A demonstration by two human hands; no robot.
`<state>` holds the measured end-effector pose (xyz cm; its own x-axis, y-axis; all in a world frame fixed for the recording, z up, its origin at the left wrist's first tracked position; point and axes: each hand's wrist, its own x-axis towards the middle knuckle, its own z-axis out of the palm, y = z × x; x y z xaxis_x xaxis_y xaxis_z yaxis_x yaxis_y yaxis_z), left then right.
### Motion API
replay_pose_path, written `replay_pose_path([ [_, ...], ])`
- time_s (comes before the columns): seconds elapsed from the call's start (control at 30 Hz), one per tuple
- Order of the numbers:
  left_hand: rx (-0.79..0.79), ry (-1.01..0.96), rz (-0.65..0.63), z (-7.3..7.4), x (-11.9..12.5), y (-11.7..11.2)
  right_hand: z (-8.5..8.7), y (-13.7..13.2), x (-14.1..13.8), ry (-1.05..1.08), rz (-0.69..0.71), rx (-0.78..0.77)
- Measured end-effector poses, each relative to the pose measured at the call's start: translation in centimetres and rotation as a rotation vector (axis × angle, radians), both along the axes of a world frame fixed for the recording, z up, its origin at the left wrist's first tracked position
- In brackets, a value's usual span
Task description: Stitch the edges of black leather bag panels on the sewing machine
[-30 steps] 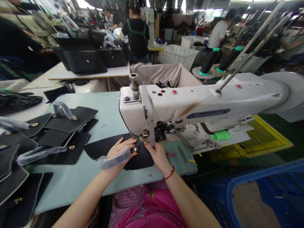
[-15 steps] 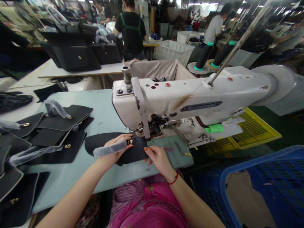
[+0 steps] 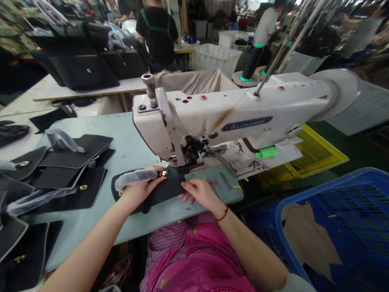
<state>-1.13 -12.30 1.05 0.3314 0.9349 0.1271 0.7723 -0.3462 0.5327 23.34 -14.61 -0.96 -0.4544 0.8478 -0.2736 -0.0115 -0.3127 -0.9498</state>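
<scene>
Pale green bench [image 3: 127, 134] under the sewing machine [image 3: 212, 107] — a black leather bag flap [image 3: 168, 187] lies flat at its foot, left hand [image 3: 141, 188] fingers [image 3: 154, 170] pressed together beside the gold clasp [image 3: 164, 173], right hand [image 3: 200, 194] fingers [image 3: 185, 195] spread at the edge — a slip could carry fingertips beneath the machine.

A: Left hand [image 3: 140, 190]?
B: On a black flap [image 3: 168, 187] by its gold clasp [image 3: 164, 173], under the sewing machine head [image 3: 158, 129]. Clear plastic strip [image 3: 135, 175] across the hand's back.
A: Right hand [image 3: 199, 192]?
B: Just at the flap's edge, over the pale counter [image 3: 127, 138].
A: Nearby?
B: More black flaps [image 3: 73, 160] overlapping at left; blue crate [image 3: 328, 211] at right.
</scene>
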Motion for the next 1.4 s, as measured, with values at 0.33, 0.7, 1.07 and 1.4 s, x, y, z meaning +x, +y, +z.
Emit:
replay_pose_path([
  [0.33, 0.018, -0.031, 0.003, -0.1, -0.3, 0.3, -0.2, 0.2, -0.4, 0.115, -0.010, -0.115],
  [0.7, 0.001, -0.081, 0.029, -0.2, -0.2, 0.2, -0.7, 0.0, -0.7, 0.111, -0.031, -0.104],
  [1.07, -0.008, -0.114, 0.019, -0.9, -0.2, 0.2, -2.2, -0.8, -1.6, 0.095, -0.139, -0.085],
  [1.4, 0.214, 0.081, -0.097, -1.5, -0.6, 0.2, -2.4, -0.8, -0.8, -0.133, -0.153, 0.162],
])
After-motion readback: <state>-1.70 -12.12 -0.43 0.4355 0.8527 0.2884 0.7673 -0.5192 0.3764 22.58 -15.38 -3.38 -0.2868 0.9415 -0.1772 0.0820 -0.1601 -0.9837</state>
